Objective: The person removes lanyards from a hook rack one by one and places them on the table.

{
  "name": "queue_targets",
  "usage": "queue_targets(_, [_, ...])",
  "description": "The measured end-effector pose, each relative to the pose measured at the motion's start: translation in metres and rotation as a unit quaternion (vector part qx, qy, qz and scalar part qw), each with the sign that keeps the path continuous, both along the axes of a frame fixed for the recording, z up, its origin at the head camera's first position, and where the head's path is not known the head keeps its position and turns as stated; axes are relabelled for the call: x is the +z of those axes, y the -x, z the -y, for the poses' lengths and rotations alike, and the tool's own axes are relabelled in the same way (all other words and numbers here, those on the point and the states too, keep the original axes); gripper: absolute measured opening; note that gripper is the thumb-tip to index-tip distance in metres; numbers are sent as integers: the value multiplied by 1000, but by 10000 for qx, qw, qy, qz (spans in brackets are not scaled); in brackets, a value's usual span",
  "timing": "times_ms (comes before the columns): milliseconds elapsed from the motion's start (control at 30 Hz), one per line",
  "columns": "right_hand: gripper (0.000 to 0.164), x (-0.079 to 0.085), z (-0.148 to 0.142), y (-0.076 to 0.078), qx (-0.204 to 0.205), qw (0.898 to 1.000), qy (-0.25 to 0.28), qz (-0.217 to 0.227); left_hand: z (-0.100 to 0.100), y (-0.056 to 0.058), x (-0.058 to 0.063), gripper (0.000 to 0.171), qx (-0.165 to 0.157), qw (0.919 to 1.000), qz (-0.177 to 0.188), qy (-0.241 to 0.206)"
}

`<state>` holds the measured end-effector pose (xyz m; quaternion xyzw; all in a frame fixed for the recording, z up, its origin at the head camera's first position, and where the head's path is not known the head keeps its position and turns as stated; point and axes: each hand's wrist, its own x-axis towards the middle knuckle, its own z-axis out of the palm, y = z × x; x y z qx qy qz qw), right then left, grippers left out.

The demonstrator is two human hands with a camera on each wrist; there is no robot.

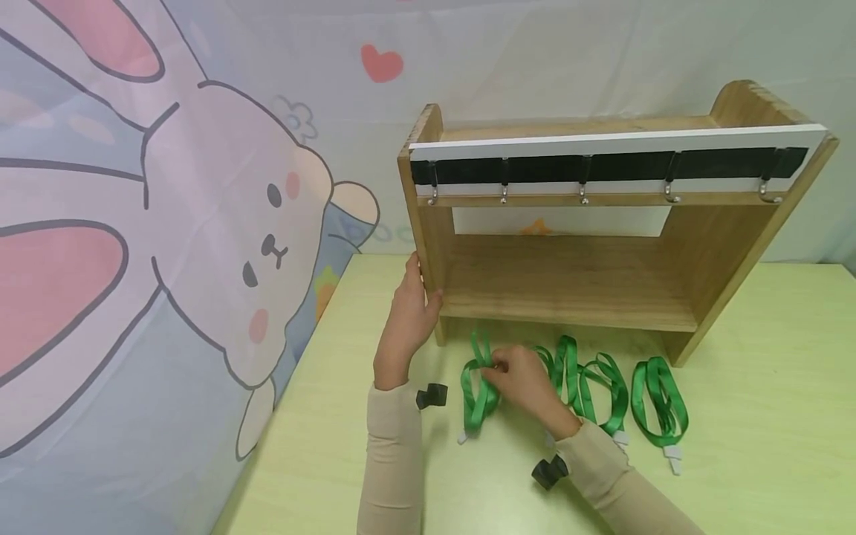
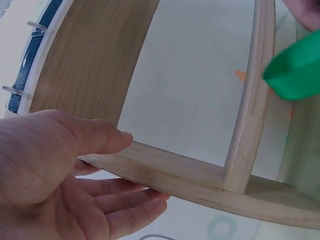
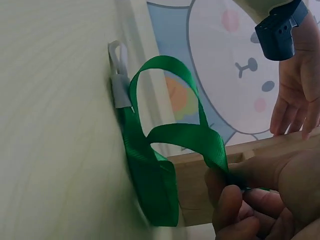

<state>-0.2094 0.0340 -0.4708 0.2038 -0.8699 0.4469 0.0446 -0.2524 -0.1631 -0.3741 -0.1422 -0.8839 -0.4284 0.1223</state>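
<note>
My left hand point(image 1: 409, 316) holds the left side panel of a wooden shelf point(image 1: 568, 312). In the left wrist view the thumb lies on the panel's inner side and the fingers point(image 2: 132, 207) on its outer side. The right hand point(image 1: 524, 380) pinches the band of a green lanyard point(image 1: 473, 407) in front of the shelf's left end. Part of that lanyard is lifted into a loop, and its pale clip point(image 3: 120, 90) hangs close to the tabletop in the right wrist view. Fingertips hide part of the pinched band.
Several metal hooks point(image 1: 584, 195) line a black strip point(image 1: 615, 168) along the shelf's upper front. More coiled green lanyards point(image 1: 658, 401) lie on the pale table point(image 1: 769, 446), right of my right hand. Behind stands a backdrop with a printed rabbit point(image 1: 234, 223).
</note>
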Motion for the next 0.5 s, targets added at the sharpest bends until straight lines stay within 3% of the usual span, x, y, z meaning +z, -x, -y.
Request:
queue_targets(267, [49, -7, -1, -2, 174, 9989, -183, 406, -1, -1, 2, 73, -20, 10000, 17, -58])
queue_targets(500, [54, -11, 3, -5, 6, 9966, -702, 423, -1, 0, 0, 73, 18, 9999, 79, -70])
